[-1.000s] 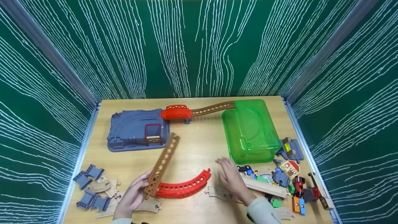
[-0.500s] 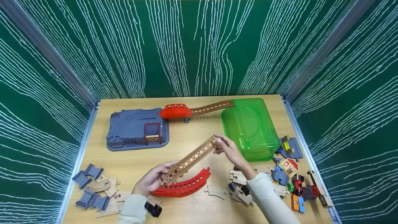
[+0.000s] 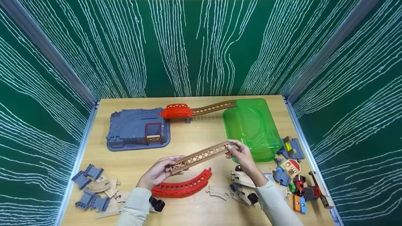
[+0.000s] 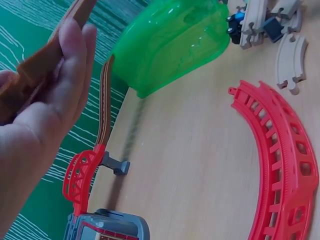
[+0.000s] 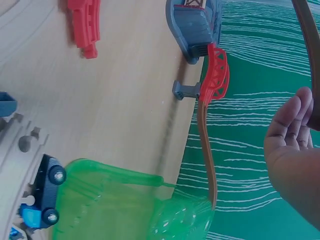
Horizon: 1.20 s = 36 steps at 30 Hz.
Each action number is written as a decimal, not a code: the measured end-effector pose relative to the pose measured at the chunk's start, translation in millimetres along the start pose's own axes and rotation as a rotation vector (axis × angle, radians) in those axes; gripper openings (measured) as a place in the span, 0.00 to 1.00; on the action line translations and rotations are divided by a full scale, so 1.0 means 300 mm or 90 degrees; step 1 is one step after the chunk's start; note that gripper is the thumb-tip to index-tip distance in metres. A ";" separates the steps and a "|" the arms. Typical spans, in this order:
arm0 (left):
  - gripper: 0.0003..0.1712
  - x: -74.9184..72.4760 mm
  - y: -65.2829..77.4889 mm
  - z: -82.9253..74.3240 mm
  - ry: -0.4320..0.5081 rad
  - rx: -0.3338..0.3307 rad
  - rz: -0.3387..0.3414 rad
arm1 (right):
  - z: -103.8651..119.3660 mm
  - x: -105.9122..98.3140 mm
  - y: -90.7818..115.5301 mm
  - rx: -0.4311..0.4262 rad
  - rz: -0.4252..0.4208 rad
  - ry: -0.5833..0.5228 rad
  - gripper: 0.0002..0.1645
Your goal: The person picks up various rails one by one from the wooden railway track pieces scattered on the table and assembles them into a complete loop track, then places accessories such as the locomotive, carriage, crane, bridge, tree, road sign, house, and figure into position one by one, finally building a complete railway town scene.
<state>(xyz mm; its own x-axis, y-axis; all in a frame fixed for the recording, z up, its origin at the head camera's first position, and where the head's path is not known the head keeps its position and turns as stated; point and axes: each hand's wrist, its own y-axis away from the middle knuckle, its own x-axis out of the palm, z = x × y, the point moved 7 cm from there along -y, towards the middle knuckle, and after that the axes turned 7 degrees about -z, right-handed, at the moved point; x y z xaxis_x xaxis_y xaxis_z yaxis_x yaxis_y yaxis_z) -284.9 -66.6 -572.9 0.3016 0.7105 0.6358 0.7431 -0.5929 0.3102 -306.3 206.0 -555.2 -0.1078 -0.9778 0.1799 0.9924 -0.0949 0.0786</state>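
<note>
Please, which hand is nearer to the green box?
Right. In the head view, the right hand overlaps the near left corner of the green box; the left hand is clearly farther away, to the left.

lattice track [image 3: 201,157]: brown, diamond openwork down the middle. curved track [image 3: 185,192]: red, slots along its length. bridge [image 3: 176,112]: red, crisscross side. moulded base [image 3: 128,125]: slate grey; the frame [image 3: 153,123] on it, dark red. tub [image 3: 251,131]: green, see-through from where i stand. block pair [image 3: 299,204]: one orange, one blue. sleeves [image 3: 136,201]: pale grey. back wall [image 3: 207,47]: deep green, wavy white lines. tabletop [image 3: 194,135]: tan.
</note>
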 end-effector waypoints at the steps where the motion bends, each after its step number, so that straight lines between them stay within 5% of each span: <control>1: 0.25 -0.006 -0.003 -0.001 0.007 0.008 -0.013 | -0.003 -0.007 0.005 0.004 -0.004 -0.007 0.22; 10: 0.26 -0.034 -0.040 0.033 0.012 0.027 -0.047 | -0.102 -0.082 0.020 -0.048 0.019 -0.059 0.23; 16: 0.25 -0.047 -0.126 0.054 0.018 0.026 -0.051 | -0.167 -0.162 -0.023 -0.077 0.066 -0.060 0.26; 22: 0.25 -0.020 -0.220 0.093 0.025 0.024 -0.057 | -0.076 -0.210 -0.011 -0.005 -0.044 0.039 0.29; 26: 0.26 -0.001 -0.256 0.116 0.037 0.022 -0.071 | -0.046 -0.239 -0.019 0.056 -0.081 0.038 0.24; 31: 0.23 0.000 -0.273 0.112 0.065 0.044 -0.112 | -0.037 -0.256 -0.036 0.072 -0.087 0.033 0.23; 36: 0.07 -0.029 -0.275 0.072 0.125 0.103 -0.190 | -0.051 -0.235 -0.037 0.070 -0.038 0.046 0.27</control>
<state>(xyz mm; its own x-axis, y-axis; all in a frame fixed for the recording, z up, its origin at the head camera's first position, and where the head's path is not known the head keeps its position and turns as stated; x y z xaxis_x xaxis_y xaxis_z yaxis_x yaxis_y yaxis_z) -336.1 -15.7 -619.3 -0.0505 0.7477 0.6621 0.8701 -0.2925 0.3968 -308.9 273.3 -583.9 -0.1579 -0.9822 0.1013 0.9714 -0.1361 0.1947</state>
